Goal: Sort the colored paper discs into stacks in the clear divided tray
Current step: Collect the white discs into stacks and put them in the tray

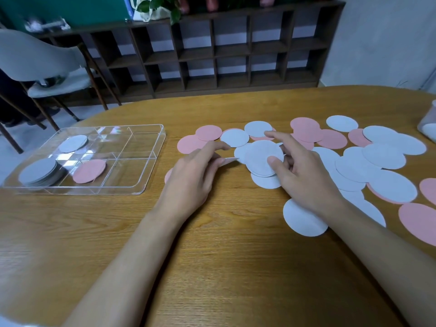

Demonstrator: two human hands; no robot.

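White discs, a small gathered pile, sit pinched in the right hand; the left hand nips the pile's edge. Most discs lie loose toward the bench's right edge. The tray, near the left edge, holds two white stacks and one pink disc, so sorting looks early.

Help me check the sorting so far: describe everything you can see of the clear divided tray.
The clear divided tray is a shallow rectangle of transparent plastic with rounded corners, lying flat on the wooden table left of both hands, untouched. Thin clear walls split it into compartments. A thick stack of white discs fills the near-left one, a smaller white stack sits behind it, and pink discs lie tilted beside the thick stack. The others look empty.
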